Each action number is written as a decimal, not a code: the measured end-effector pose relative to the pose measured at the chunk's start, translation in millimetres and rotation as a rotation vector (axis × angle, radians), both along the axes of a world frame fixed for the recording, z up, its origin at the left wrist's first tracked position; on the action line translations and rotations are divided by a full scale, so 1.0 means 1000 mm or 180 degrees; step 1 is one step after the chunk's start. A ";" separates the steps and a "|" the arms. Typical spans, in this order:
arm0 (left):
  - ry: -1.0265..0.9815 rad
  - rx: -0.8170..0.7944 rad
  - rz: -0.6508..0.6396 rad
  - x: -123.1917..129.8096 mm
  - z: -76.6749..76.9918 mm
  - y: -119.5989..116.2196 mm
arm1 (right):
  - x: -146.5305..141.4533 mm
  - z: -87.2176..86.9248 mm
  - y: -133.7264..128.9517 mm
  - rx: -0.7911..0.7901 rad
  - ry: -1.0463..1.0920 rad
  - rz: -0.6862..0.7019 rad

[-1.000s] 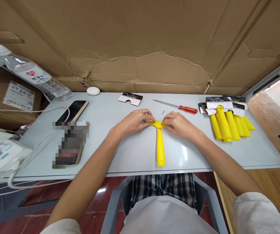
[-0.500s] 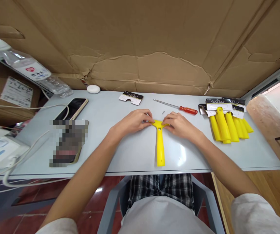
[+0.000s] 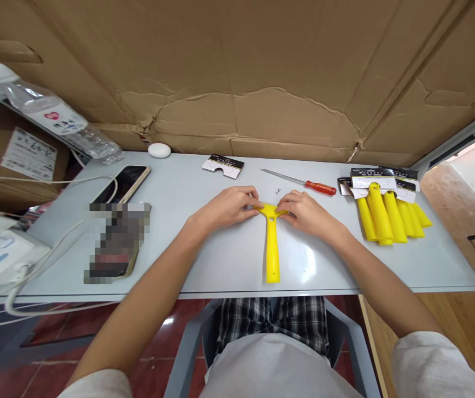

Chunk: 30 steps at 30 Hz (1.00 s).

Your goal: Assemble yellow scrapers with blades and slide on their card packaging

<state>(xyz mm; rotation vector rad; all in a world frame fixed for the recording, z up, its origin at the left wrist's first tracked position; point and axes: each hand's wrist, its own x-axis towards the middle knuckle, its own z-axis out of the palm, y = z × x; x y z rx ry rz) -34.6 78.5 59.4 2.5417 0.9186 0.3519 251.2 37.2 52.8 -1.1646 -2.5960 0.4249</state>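
Note:
A yellow T-shaped plastic scraper (image 3: 273,249) lies on the grey table, its handle pointing at me. My left hand (image 3: 234,205) pinches the left end of its crosspiece between thumb and fingers. The right end is gripped the same way by my right hand (image 3: 304,211). Fingers cover both tips of the crosspiece. Beyond my hands rest a screwdriver with a red handle (image 3: 320,188) and a black-and-white card (image 3: 223,166) with a notch. Several small screws (image 3: 278,191) or similar tiny parts lie just past the scraper.
Several yellow handles with cards (image 3: 390,215) are piled at the right. On the left are a phone (image 3: 123,185), a second blurred-out device (image 3: 119,243), white cables and a white charger box (image 3: 3,251). A plastic bottle (image 3: 55,116) leans at the back left, near a white oval object (image 3: 159,150). Cardboard (image 3: 254,66) walls the back.

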 end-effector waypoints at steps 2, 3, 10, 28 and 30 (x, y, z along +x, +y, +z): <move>0.0033 -0.0037 0.0013 0.000 0.000 0.001 | 0.000 0.001 0.000 -0.0001 -0.0013 -0.0005; 0.0043 -0.0047 0.0020 0.000 0.000 0.001 | 0.000 0.001 -0.001 -0.0003 -0.0027 -0.0007; -0.0171 -0.0119 -0.0010 0.000 0.001 0.002 | -0.001 0.004 -0.001 -0.0011 -0.0051 -0.0008; -0.0235 0.0119 0.0015 0.002 -0.009 0.002 | 0.000 0.002 0.000 0.0044 -0.0012 0.0025; -0.0269 0.0156 0.0032 0.002 -0.010 0.003 | -0.001 0.001 0.001 0.0037 -0.0010 0.0014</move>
